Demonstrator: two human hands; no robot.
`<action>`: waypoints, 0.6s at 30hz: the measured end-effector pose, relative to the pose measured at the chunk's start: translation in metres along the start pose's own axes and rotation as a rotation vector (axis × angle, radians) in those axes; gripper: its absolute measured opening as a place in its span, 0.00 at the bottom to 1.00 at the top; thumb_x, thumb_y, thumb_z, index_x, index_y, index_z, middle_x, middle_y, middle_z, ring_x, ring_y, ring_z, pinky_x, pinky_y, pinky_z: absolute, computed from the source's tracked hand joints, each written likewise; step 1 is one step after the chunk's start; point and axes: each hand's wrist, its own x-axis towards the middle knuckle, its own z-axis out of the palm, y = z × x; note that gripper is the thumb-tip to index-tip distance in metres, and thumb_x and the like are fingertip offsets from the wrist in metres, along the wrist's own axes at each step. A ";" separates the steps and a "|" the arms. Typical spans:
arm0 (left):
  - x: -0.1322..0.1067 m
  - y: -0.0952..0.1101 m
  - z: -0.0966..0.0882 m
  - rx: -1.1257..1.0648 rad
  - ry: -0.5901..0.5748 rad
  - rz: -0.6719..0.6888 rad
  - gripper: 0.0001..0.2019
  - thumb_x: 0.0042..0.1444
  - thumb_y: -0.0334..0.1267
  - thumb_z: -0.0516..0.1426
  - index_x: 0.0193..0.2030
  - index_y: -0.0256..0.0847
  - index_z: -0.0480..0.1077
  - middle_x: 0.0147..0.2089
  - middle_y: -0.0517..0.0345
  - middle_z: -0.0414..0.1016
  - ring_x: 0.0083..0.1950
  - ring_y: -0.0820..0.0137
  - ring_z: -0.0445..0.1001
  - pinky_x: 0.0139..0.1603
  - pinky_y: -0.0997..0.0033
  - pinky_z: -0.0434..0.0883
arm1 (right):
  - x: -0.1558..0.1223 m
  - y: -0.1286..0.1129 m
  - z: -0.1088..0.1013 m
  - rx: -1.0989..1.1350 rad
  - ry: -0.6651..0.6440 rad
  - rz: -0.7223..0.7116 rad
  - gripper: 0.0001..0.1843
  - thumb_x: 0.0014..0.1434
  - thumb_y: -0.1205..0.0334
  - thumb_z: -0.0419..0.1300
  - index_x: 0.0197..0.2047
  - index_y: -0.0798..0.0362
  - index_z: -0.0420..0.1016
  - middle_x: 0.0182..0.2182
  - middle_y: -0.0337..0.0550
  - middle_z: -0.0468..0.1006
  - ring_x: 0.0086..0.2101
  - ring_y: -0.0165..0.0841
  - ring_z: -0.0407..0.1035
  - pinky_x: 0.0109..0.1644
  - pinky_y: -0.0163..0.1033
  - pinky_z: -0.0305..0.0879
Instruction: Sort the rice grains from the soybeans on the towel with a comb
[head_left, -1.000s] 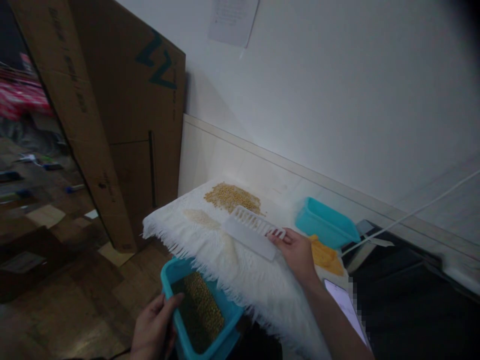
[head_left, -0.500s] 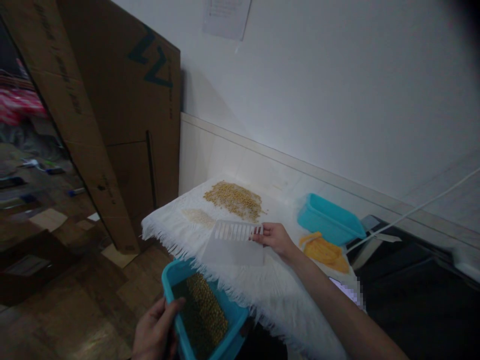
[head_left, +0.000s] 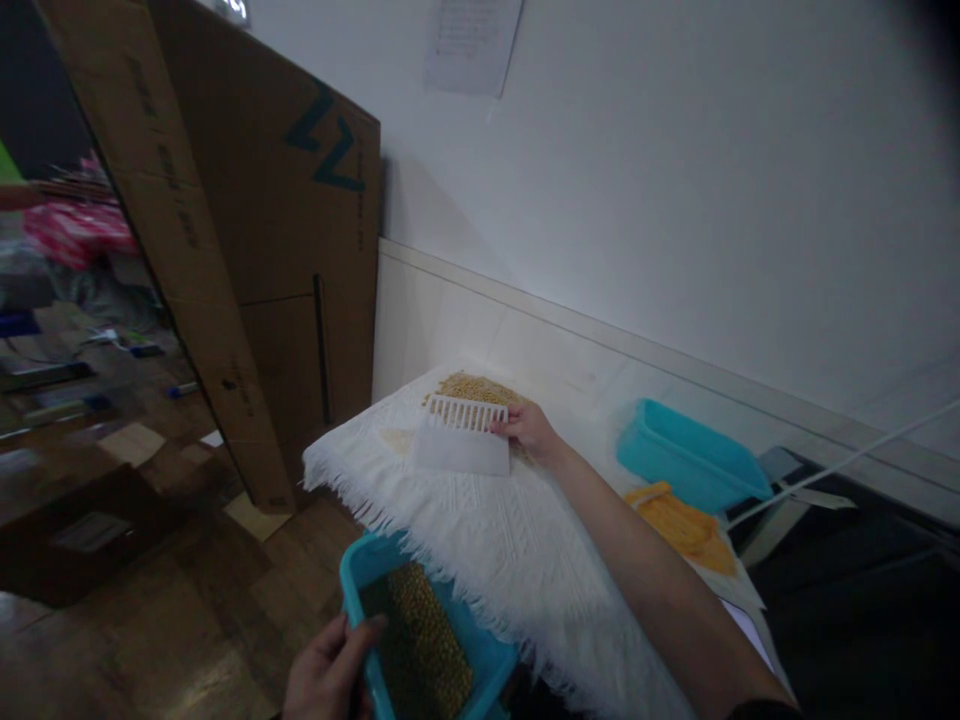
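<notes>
My left hand (head_left: 334,665) grips the near left rim of a blue plastic bin (head_left: 491,655), held below the table's front edge. Inside it lie yellow beans (head_left: 435,635), which look like soybeans, beside a dark greenish layer. My right hand (head_left: 529,430) is closed on the right end of a white plastic scraper (head_left: 461,450) with a row of slots along its far side. The scraper is over the white fringed cloth (head_left: 480,530), at the near side of a spread pile of yellow beans (head_left: 476,386), partly hiding it. A small pale patch (head_left: 396,440) shows left of the scraper.
A second blue bin (head_left: 690,455) stands at the right by the wall, with a yellow cloth (head_left: 682,525) before it. A tall cardboard box (head_left: 300,230) leans at the left. A white cable (head_left: 855,460) crosses the right side. Clutter covers the floor at left.
My right hand has moved the scraper away from me, up to the bean pile, whose near part it now covers. My left hand still holds the bin. The view has shifted slightly.
</notes>
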 end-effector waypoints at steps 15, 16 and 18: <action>0.010 -0.012 -0.008 -0.018 -0.041 -0.013 0.18 0.38 0.53 0.63 0.21 0.40 0.67 0.08 0.70 0.58 0.08 0.80 0.52 0.08 0.81 0.49 | -0.021 -0.011 0.022 -0.093 0.137 -0.092 0.25 0.34 0.49 0.71 0.35 0.57 0.78 0.30 0.48 0.82 0.29 0.39 0.76 0.31 0.41 0.71; 0.010 -0.012 -0.008 -0.012 -0.041 -0.011 0.18 0.38 0.54 0.63 0.21 0.40 0.67 0.07 0.70 0.58 0.07 0.80 0.51 0.08 0.81 0.48 | -0.024 -0.016 0.014 -0.115 0.164 -0.109 0.25 0.35 0.49 0.70 0.35 0.58 0.78 0.30 0.48 0.82 0.29 0.39 0.76 0.31 0.41 0.71; 0.011 -0.014 -0.008 0.001 -0.039 -0.010 0.18 0.38 0.54 0.63 0.21 0.41 0.67 0.07 0.71 0.57 0.07 0.80 0.51 0.08 0.81 0.47 | -0.037 -0.025 -0.002 -0.166 0.253 -0.152 0.25 0.38 0.48 0.69 0.36 0.58 0.77 0.32 0.49 0.82 0.30 0.39 0.76 0.32 0.40 0.71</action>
